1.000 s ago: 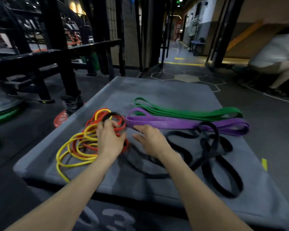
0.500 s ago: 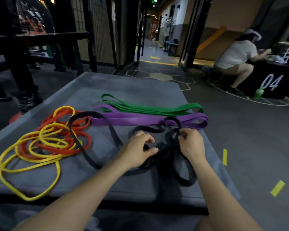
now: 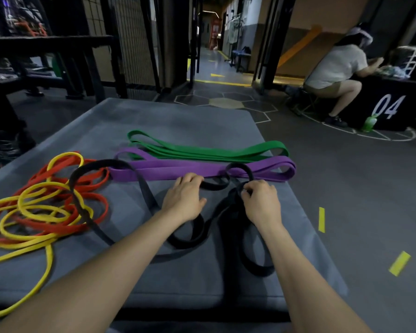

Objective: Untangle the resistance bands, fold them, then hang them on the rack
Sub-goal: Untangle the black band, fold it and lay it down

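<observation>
Fingers [image 3: 246,188] on black band [image 3: 144,195] (tangled)

So on the surface [image 3: 183,121]: two folded bands [image 3: 209,162] lie side by side at the far edge, a tangled pile [image 3: 41,207] sits left, and a looped band [image 3: 195,234] sprawls in front, under both hands [image 3: 183,200].

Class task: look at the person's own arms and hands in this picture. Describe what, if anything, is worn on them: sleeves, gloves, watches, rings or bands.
Both forearms are bare as far as the frame shows; no sleeve reaches into view. The left hand and the right hand wear no gloves. No watch, bracelet or wrist strap shows on either wrist, and no ring is visible on the fingers that can be seen.
</observation>
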A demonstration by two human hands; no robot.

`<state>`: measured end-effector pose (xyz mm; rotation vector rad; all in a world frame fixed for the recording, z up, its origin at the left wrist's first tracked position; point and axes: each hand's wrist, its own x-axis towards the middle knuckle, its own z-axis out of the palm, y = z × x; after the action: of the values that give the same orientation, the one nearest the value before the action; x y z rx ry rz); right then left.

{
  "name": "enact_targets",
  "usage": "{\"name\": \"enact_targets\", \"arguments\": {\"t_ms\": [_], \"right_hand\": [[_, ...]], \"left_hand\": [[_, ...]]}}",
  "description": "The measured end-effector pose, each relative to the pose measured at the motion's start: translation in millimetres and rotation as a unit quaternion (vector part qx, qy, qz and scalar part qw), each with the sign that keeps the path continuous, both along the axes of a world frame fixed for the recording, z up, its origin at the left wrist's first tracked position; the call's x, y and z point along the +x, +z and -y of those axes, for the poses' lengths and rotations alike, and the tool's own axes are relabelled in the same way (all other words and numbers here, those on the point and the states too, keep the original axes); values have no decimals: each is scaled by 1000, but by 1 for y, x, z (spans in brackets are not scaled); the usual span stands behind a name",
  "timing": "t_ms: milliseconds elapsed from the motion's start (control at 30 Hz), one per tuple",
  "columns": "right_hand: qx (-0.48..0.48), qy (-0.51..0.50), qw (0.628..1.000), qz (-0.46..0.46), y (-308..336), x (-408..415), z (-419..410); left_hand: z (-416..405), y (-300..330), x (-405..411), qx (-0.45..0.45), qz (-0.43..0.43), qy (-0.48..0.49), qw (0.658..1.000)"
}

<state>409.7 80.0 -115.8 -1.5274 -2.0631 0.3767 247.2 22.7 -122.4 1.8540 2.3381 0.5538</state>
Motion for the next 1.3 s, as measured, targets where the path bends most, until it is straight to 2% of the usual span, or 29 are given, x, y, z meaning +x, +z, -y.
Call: {"name": "enact_targets", "arguments": {"t_ms": [100, 467, 700, 767, 833, 933, 1000, 1067, 1200, 1300], "right_hand": [[19, 22, 999, 46, -3, 2, -2], [6, 73, 997, 34, -7, 4, -5], [5, 84, 996, 16, 0, 8, 4], [17, 87, 996, 10, 1, 7, 6], [32, 81, 996, -24, 4, 5, 7], [54, 92, 991, -74, 9, 0, 11], [58, 119, 987, -89, 12, -3, 14], [60, 136, 982, -120, 16, -7, 18], [74, 125, 972, -183, 24, -11, 25], [108, 149, 966, -179, 24, -13, 27]], "left_hand": [[-4, -2, -4, 0, -38, 20, 999], [5, 3, -1, 35, -87, 29, 995], [10, 6, -3, 48, -62, 53, 996], [10, 10, -4, 61, -30, 44, 997], [10, 14, -6, 75, 51, 23, 996], [14, 26, -7, 117, 212, -28, 970], [21, 36, -7, 137, 278, -66, 949], [31, 44, -7, 139, 329, -101, 928], [49, 52, -10, 105, 375, -153, 908], [58, 57, -14, 104, 458, -178, 865]]}}
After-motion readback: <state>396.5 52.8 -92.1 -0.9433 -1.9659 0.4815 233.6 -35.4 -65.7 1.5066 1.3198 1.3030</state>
